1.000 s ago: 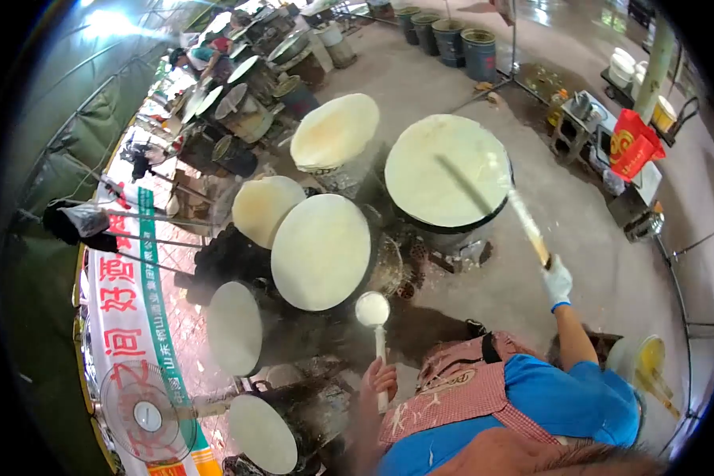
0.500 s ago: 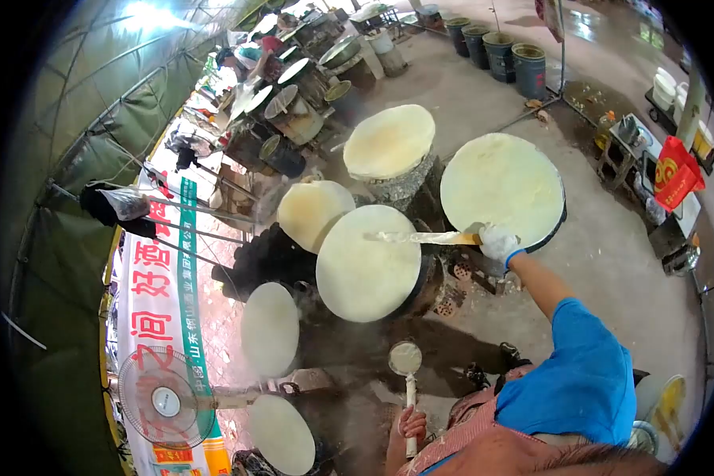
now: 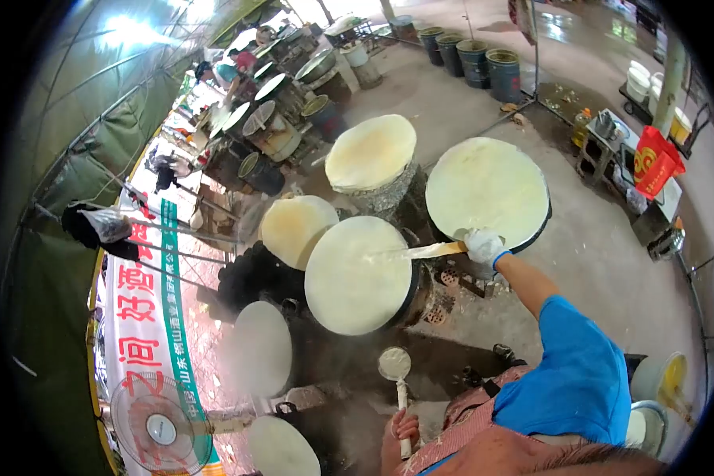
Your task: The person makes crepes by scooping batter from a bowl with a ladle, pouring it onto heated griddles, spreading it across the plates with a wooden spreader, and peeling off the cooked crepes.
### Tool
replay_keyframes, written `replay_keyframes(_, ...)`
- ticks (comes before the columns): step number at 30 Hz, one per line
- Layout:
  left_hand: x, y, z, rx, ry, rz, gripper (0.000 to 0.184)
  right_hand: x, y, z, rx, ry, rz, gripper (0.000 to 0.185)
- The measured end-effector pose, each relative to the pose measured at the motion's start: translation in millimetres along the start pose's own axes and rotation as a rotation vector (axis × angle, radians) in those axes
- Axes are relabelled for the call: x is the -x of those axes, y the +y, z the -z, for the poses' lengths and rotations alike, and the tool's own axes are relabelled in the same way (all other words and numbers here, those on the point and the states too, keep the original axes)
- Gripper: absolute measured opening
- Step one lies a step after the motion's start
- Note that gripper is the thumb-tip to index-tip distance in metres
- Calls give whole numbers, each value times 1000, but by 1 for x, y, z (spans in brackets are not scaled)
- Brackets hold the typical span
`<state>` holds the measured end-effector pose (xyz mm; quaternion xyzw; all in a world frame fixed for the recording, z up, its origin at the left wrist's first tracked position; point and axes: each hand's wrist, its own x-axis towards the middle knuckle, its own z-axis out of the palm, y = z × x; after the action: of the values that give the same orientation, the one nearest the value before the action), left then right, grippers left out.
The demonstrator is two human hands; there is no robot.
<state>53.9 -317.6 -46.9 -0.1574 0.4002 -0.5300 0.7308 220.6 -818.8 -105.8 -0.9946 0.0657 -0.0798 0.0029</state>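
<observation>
The gloved right hand [image 3: 484, 247] has its grip clamped on a flat stick [image 3: 439, 250], its tip over the pale round griddle [image 3: 349, 289] from 3 o'clock. Toward the griddle's 5 o'clock, the bare left hand [image 3: 404, 428] is clamped round a ladle [image 3: 394, 364].

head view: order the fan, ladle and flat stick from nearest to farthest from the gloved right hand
1. Flat stick: in the gloved right hand itself, pointing to the picture's left.
2. Ladle: lower in the picture, in the left hand.
3. Fan: farthest, at the picture's lower left.
</observation>
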Motion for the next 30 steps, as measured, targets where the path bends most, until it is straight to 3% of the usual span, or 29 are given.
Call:
replay_keyframes(4, 3, 9, -4, -29, 38, -7, 35, 1, 3, 17, -44, -16, -47, 21)
replay_keyframes(7, 4, 18, -8, -57, 58, -14, 33, -4, 13, 24, -167, 47, -320, 25)
replay_keyframes(10, 6, 25, -10, -74, 69, -13, 31, -6, 42, 57, -398, 107, -422, 19)
replay_keyframes(12, 7, 29, -10, -83, 68, -15, 30, -7, 59, 89, -391, 209, -472, 21)
replay_keyframes(16, 8, 34, -11, -82, 60, -20, 28, -32, 124, 144, -249, 386, -349, 19)
replay_keyframes(20, 2, 38, -14, -80, 26, -47, 26, -107, 162, 206, 52, 389, -223, 17)
replay_keyframes(26, -23, 37, -27, -60, -41, -132, 23, -254, 95, 286, 182, 177, 51, 25)
replay_keyframes(30, -53, 23, -35, -23, -121, -229, 22, -361, 40, 300, -102, 200, 111, 31)
